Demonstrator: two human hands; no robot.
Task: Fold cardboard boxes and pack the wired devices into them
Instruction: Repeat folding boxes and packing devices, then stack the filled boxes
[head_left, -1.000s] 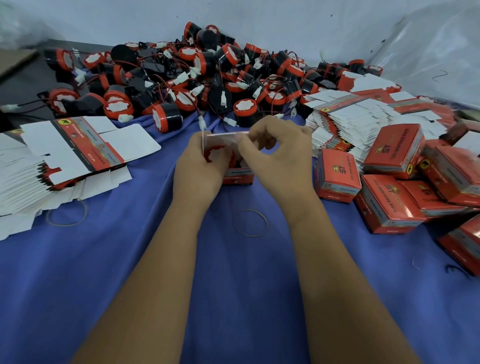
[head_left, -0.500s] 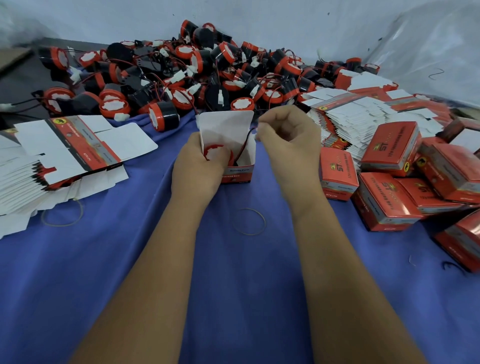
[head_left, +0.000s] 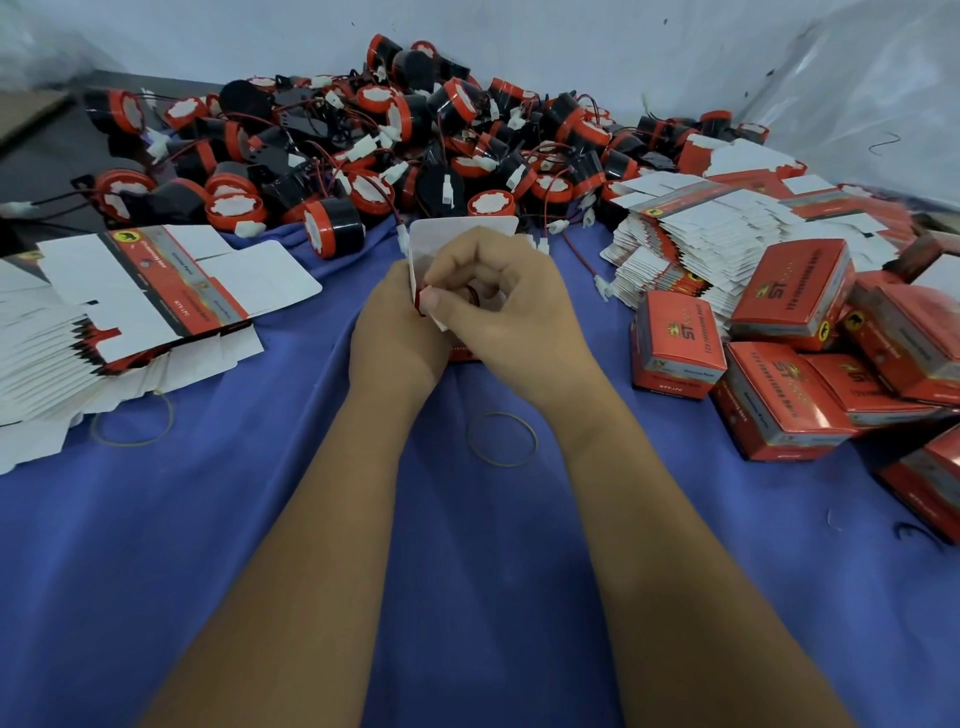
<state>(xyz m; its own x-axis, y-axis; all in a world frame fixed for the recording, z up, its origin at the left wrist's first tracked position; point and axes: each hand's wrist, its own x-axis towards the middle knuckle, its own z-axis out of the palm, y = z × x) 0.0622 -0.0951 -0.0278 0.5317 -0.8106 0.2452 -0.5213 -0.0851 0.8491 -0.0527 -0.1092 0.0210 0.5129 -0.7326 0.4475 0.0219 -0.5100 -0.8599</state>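
Both your hands met at the box (head_left: 464, 244). Your left hand (head_left: 395, 332) gripped its side; your right hand (head_left: 498, 306) pinched a flap.

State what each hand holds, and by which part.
Left hand grips the open box by its left side wall. Right hand pinches a small white side flap at the box's opening.

Near cloth (head_left: 467, 597) open; device pile (head_left: 395, 140) blocks back, flat cartons (head_left: 130, 306) left, packed boxes (head_left: 800, 353) right
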